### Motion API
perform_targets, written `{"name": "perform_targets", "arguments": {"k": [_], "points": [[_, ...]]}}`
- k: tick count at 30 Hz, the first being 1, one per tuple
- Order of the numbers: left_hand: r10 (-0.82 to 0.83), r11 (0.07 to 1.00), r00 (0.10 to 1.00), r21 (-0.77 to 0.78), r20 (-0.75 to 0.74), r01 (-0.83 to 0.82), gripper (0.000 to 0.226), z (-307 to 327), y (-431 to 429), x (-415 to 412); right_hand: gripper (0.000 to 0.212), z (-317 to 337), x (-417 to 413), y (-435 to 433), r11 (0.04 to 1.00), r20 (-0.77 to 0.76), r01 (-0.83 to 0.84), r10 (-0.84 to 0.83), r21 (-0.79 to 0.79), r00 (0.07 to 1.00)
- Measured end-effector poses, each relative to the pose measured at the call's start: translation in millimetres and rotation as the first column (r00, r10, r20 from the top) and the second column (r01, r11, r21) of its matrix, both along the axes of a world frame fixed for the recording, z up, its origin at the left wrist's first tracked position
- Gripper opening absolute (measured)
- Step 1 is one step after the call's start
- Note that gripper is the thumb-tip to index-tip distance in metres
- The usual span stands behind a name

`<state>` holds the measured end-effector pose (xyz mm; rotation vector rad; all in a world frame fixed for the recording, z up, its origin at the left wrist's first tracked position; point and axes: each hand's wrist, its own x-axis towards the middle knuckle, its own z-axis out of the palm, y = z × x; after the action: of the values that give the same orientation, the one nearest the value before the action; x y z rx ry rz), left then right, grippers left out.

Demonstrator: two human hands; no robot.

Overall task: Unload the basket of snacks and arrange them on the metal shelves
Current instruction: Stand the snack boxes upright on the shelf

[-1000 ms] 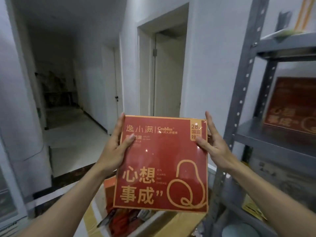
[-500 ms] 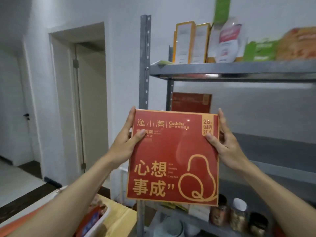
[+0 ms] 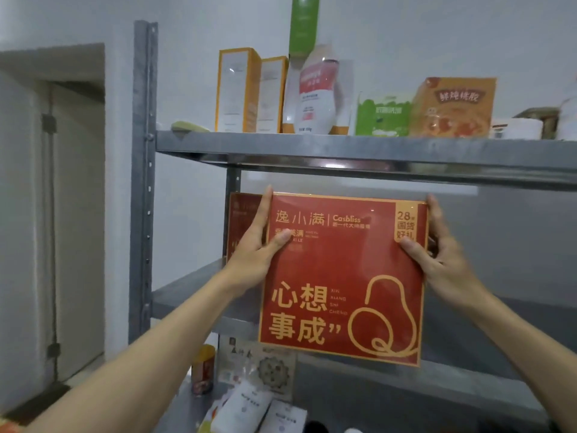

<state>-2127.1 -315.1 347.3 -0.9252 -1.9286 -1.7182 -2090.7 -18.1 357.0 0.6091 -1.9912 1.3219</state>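
Observation:
I hold a flat red gift box (image 3: 340, 276) with gold lettering upright in front of the middle level of the metal shelf (image 3: 343, 148). My left hand (image 3: 259, 245) grips its upper left edge, thumb on the front. My right hand (image 3: 437, 254) grips its upper right edge the same way. A second, matching red box (image 3: 242, 214) stands upright at the back left of the middle shelf, partly hidden behind my left hand. The basket is out of view.
The top shelf carries two orange-edged cartons (image 3: 237, 89), a white pouch (image 3: 318, 92), a green bag (image 3: 384, 114) and an orange box (image 3: 452, 107). The lower shelf holds a jar (image 3: 203, 370) and several packets (image 3: 271, 367). A grey upright post (image 3: 144, 170) and a doorway (image 3: 75, 214) lie left.
The view swung right from the hallway to the shelves. The red box, held in both hands, moved up and in front of the middle shelf beside the matching box.

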Motion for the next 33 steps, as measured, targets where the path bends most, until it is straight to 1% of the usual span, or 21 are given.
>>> {"name": "perform_targets", "arguments": {"k": [5, 9, 12, 16, 19, 23, 26, 30, 33], "points": [[-0.030, 1.000, 1.000, 0.008, -0.002, 0.030, 0.074, 3.6, 30.6, -48.2, 0.074, -0.3, -34.9, 26.1, 0.997, -0.006, 0.078, -0.078, 0.012, 0.997], [-0.068, 0.998, 0.998, -0.001, -0.011, 0.068, 0.076, 3.7, 43.9, -89.1, 0.078, -2.8, -68.7, 37.4, 0.993, 0.008, 0.115, -0.115, 0.021, 0.993], [-0.078, 0.997, 0.997, -0.008, -0.004, 0.078, 0.075, 3.9, 50.7, -124.4, 0.079, -4.7, -96.5, 41.1, 0.989, -0.011, 0.150, -0.150, 0.005, 0.989], [-0.035, 0.997, 0.999, -0.064, -0.038, 0.032, 0.078, 9.4, 58.8, -171.8, 0.076, -6.1, -134.0, 48.5, 0.975, -0.033, 0.222, -0.222, 0.010, 0.975], [-0.012, 0.993, 0.999, -0.120, -0.036, 0.008, 0.078, 12.5, 61.5, -200.6, 0.077, -7.8, -160.2, 53.7, 0.972, -0.003, 0.230, -0.231, -0.037, 0.973], [0.045, 0.981, 0.996, -0.184, -0.072, -0.058, 0.077, 13.6, 64.3, -229.2, 0.076, -12.0, -186.1, 58.5, 0.968, 0.015, 0.248, -0.248, -0.027, 0.969], [0.090, 0.970, 0.990, -0.216, -0.109, -0.112, 0.079, 16.9, 66.0, -245.4, 0.078, -12.5, -202.7, 62.1, 0.968, 0.030, 0.247, -0.246, -0.036, 0.969], [0.146, 0.944, 0.980, -0.277, -0.138, -0.180, 0.081, 21.2, 65.8, -262.1, 0.073, -10.7, -218.8, 65.3, 0.967, 0.050, 0.246, -0.243, -0.066, 0.969], [0.202, 0.916, 0.965, -0.318, -0.167, -0.246, 0.084, 22.3, 65.8, -268.5, 0.072, -10.9, -223.6, 73.2, 0.965, 0.044, 0.256, -0.254, -0.048, 0.966]]}}
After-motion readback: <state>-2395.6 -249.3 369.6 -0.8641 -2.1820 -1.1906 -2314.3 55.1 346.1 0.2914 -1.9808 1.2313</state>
